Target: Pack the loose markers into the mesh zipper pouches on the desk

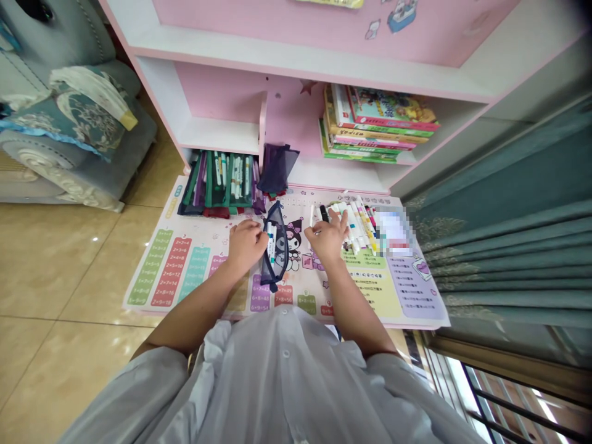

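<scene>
My left hand (246, 242) is closed on the edge of a dark blue mesh pencil pouch (276, 246) that lies on the desk mat with a few markers inside. My right hand (327, 237) reaches over a loose pile of white markers (358, 225) to the right of the pouch, fingers curled on a marker with a black cap (324, 214). Both hands rest on a colourful printed desk mat (194, 265) covering a pink desk.
Several filled mesh pouches (221, 184) lie in a row at the back left of the desk, and an empty purple pouch (277, 168) leans against the shelf divider. Stacked books (374, 126) sit in the shelf nook. A sofa (60, 123) stands left, green curtains (509, 234) right.
</scene>
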The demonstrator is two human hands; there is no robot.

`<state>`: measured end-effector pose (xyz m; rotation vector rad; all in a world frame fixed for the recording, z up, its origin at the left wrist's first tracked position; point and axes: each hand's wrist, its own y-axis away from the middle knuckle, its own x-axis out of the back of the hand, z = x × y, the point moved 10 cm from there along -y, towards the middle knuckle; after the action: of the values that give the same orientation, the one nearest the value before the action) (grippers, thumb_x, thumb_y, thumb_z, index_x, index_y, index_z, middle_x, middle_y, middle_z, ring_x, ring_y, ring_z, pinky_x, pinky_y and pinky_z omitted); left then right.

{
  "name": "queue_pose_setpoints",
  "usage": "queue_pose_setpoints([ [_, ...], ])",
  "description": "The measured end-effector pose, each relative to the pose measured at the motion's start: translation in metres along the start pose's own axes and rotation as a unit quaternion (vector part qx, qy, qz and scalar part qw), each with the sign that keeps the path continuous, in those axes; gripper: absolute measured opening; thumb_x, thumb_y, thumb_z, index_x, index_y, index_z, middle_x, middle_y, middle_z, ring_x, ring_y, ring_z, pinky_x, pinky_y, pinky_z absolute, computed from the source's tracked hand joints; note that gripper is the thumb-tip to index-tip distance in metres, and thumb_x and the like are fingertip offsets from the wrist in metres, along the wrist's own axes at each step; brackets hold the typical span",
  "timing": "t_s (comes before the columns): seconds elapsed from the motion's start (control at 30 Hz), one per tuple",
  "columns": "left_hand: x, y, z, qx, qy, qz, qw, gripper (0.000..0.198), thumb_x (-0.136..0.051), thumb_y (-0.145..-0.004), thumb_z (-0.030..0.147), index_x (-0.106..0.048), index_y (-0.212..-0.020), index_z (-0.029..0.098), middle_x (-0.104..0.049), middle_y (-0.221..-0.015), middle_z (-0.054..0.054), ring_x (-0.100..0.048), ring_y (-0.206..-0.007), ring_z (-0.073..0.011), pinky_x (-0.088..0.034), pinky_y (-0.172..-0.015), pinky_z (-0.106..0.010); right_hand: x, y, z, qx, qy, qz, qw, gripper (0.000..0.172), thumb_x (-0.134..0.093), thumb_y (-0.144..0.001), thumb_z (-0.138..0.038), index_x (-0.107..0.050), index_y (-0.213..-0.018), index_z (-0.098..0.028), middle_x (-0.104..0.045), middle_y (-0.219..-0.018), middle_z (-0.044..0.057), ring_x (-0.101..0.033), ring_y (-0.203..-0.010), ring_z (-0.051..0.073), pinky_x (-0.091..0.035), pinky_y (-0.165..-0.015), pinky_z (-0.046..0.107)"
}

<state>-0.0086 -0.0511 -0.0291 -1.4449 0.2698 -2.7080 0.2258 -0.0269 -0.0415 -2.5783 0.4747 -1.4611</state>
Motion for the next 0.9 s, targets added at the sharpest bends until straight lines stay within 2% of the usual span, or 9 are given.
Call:
queue_pose_setpoints([
  [0.07, 0.001, 0.000, 0.000, 0.002, -0.001, 0.002, 1.000, 0.027, -0.051, -0.083, 0.022, -0.069, -0.064, 0.019, -0.074, -0.099, -0.008, -0.064, -0.108, -0.0240, -0.049, -0.098, -0.042, 0.008, 0.010, -0.019, 0.034, -0.083, 0.006, 0.996, 0.016, -0.061, -0.073, -0.024, -0.061, -0.059, -0.019, -0.053, -0.143, 0.011, -0.019, -0.148, 0.037, -0.023, -0.115, 0.062],
  [0.13, 0.002, 0.000, 0.001, 0.002, -0.004, 0.005, 1.000, 0.026, -0.051, -0.083, 0.021, -0.068, -0.063, 0.019, -0.074, -0.098, -0.008, -0.064, -0.108, -0.0238, -0.048, -0.098, -0.042, 0.009, 0.022, -0.040, 0.076, -0.146, -0.016, 0.986, 0.016, -0.060, -0.073, -0.023, -0.060, -0.058, -0.020, -0.054, -0.142, 0.009, -0.023, -0.148, 0.033, -0.020, -0.119, 0.057],
  [0.23, 0.003, -0.001, 0.001, 0.001, -0.008, 0.009, 1.000, 0.027, -0.051, -0.084, 0.021, -0.068, -0.063, 0.019, -0.074, -0.098, -0.008, -0.065, -0.107, -0.0236, -0.048, -0.099, -0.041, -0.003, 0.040, -0.068, 0.124, -0.176, -0.079, 0.973, 0.012, -0.062, -0.070, -0.021, -0.060, -0.058, -0.020, -0.052, -0.145, 0.008, -0.026, -0.148, 0.031, -0.016, -0.122, 0.052],
  [0.3, 0.003, -0.001, 0.001, 0.002, -0.012, 0.008, 1.000, 0.028, -0.050, -0.085, 0.022, -0.067, -0.062, 0.019, -0.074, -0.099, -0.008, -0.065, -0.106, -0.0235, -0.048, -0.098, -0.042, -0.016, 0.049, -0.075, 0.115, -0.166, -0.124, 0.971, 0.011, -0.064, -0.069, -0.019, -0.061, -0.058, -0.020, -0.053, -0.144, 0.007, -0.026, -0.148, 0.032, -0.018, -0.121, 0.052],
  [0.5, 0.001, -0.001, 0.000, 0.005, -0.013, 0.008, 1.000, 0.025, -0.051, -0.083, 0.022, -0.068, -0.064, 0.020, -0.074, -0.100, -0.008, -0.064, -0.107, -0.0235, -0.047, -0.099, -0.041, -0.043, 0.056, -0.071, 0.034, -0.087, -0.193, 0.977, 0.013, -0.066, -0.072, -0.024, -0.065, -0.060, -0.018, -0.049, -0.148, 0.009, -0.016, -0.150, 0.037, -0.024, -0.114, 0.058],
  [0.73, -0.003, -0.002, -0.003, 0.003, 0.003, 0.001, 1.000, 0.025, -0.051, -0.083, 0.023, -0.068, -0.064, 0.019, -0.073, -0.097, -0.007, -0.064, -0.107, -0.0229, -0.048, -0.099, -0.039, -0.051, 0.057, -0.071, 0.038, -0.076, -0.217, 0.973, 0.015, -0.066, -0.076, -0.028, -0.068, -0.065, -0.017, -0.045, -0.151, 0.011, -0.014, -0.150, 0.036, -0.021, -0.115, 0.058],
  [0.9, -0.004, -0.002, -0.004, 0.009, 0.008, -0.001, 1.000, 0.026, -0.050, -0.083, 0.023, -0.067, -0.062, 0.020, -0.073, -0.095, -0.007, -0.064, -0.106, -0.0232, -0.048, -0.099, -0.039, -0.053, 0.057, -0.068, 0.043, -0.088, -0.206, 0.974, 0.016, -0.068, -0.077, -0.030, -0.068, -0.065, -0.018, -0.046, -0.150, 0.010, -0.013, -0.150, 0.036, -0.020, -0.115, 0.061],
])
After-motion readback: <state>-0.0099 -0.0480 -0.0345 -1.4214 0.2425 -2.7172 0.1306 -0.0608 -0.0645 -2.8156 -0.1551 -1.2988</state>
